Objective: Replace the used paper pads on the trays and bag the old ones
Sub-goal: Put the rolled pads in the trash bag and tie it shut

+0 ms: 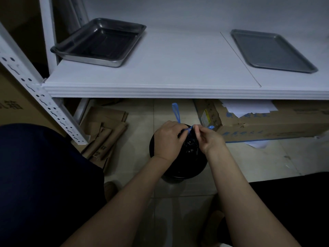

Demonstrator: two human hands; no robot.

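Left hand (167,139) and right hand (209,139) pinch the drawstring (189,130) atop the bag (191,146); closing it likely needs a tight knot.

We see a deep steel tray (99,41) at the left of the shelf (160,72) and a flat grey tray (272,50) at its right, well apart. Below stands a black bag (187,163), neck gathered, one of its blue ties (175,111) looping upward.
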